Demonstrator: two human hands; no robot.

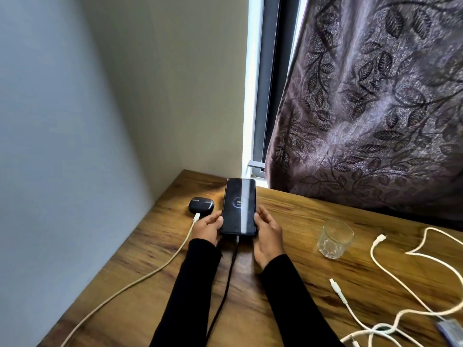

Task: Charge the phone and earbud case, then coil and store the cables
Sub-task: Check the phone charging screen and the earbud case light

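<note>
A black phone (238, 206) lies face up on the wooden table (155, 279), its screen lit with a charging ring. A black cable (226, 289) is plugged into its near end. My left hand (208, 228) grips the phone's left edge and my right hand (268, 234) grips its right edge. A dark earbud case (201, 204) sits just left of the phone. A white cable (140, 281) runs from the table's front left, and its plug (197, 217) lies loose right in front of the case, beside my left hand.
A clear glass (335, 239) stands to the right of my right hand. More loose white cables (390, 274) sprawl over the right side of the table. A patterned curtain (375, 101) hangs over the back right edge. Walls close in at the left.
</note>
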